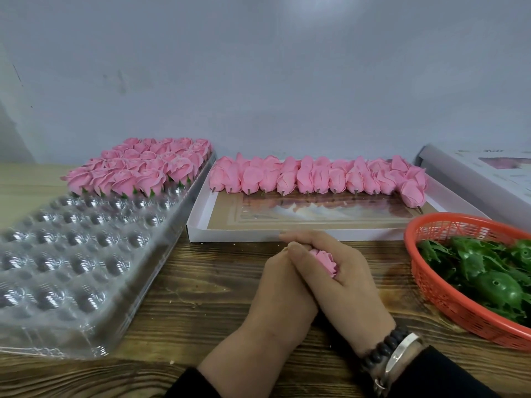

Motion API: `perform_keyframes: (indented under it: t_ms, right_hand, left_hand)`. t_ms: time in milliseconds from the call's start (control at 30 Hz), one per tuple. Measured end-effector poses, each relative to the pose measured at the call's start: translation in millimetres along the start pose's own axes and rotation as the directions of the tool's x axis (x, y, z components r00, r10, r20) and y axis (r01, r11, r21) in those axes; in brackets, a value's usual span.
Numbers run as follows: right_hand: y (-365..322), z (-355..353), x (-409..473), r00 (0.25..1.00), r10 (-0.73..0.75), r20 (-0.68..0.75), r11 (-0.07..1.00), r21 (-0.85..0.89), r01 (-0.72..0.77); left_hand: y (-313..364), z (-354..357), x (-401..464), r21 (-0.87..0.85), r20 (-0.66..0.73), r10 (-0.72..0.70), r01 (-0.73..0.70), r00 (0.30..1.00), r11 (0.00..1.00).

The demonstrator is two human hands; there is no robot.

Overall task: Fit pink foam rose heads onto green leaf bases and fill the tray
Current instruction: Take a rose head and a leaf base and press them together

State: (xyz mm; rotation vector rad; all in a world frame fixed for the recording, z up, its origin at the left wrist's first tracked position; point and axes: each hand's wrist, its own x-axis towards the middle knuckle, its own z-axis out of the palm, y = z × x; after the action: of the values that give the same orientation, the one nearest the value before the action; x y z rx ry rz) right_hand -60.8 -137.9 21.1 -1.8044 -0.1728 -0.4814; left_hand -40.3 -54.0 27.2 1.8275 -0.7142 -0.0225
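Head view: both hands, left [283, 285] and right [342, 278], grip clamped round one rose [326, 259] above the table [201, 297]. Press squarely, gently, so foam petals don't crush; tray [86, 254] mostly unfilled.

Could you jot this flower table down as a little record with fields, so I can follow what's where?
Hands: left hand and right hand clasp one pink rose head
Clear tray: far rows filled with finished roses, near pockets empty
White box: unfitted rose heads along the far side
Red basket: green leaf bases
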Motion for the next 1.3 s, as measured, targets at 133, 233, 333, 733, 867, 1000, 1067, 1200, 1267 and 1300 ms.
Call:
perform_keyframes:
  t_ms: [133,233,333,733,867,1000,1067,1200,1267,1300]
  right_hand:
    - [0.9,-6.7,3.0,0.995,0.055,0.083,0.998,0.002,-0.056]
    - [-0.5,-10.1,5.4,0.978,0.069,0.195,0.997,-0.047,-0.061]
    - [-1.5,-12.5,6.2,0.960,0.082,0.267,0.993,-0.100,-0.058]
    - [3.3,-16.1,4.1,0.993,-0.118,0.027,0.987,-0.110,0.120]
    - [2.5,-14.3,4.0,0.971,-0.214,0.107,0.953,-0.195,0.231]
    - [5.0,-14.2,3.9,0.961,-0.213,0.175,0.937,-0.241,0.252]
    - [5.5,-14.0,4.0,0.962,-0.205,0.181,0.937,-0.247,0.246]
    - [7.6,-13.6,4.5,0.962,-0.206,0.179,0.938,-0.242,0.246]
    - [7.8,-13.5,4.6,0.964,-0.193,0.180,0.941,-0.244,0.234]
    - [7.5,-13.4,4.5,0.965,-0.188,0.184,0.941,-0.247,0.231]
  left_hand:
    - [-3.5,-1.5,-0.6,-0.073,0.077,-0.055,0.061,0.996,0.995]
    - [-4.5,-2.1,1.0,-0.135,0.094,-0.085,0.098,0.992,0.986]
    - [-2.9,-3.9,0.2,-0.069,0.155,-0.074,0.085,0.985,0.994]
    - [-13.1,-30.7,4.5,0.029,-0.090,-0.192,0.195,0.977,0.980]
    - [-19.8,-34.5,7.4,0.155,-0.115,-0.173,0.190,0.978,0.970]
    - [-21.5,-34.4,6.5,0.249,-0.079,-0.133,0.149,0.988,0.957]
    - [-21.7,-34.1,5.8,0.279,-0.068,-0.106,0.121,0.992,0.953]
    - [-23.6,-33.7,6.9,0.389,-0.016,-0.090,0.089,0.996,0.917]
    - [-24.8,-33.2,7.8,0.419,0.008,-0.090,0.078,0.996,0.905]
    - [-25.6,-32.8,8.0,0.429,0.011,-0.088,0.075,0.996,0.900]
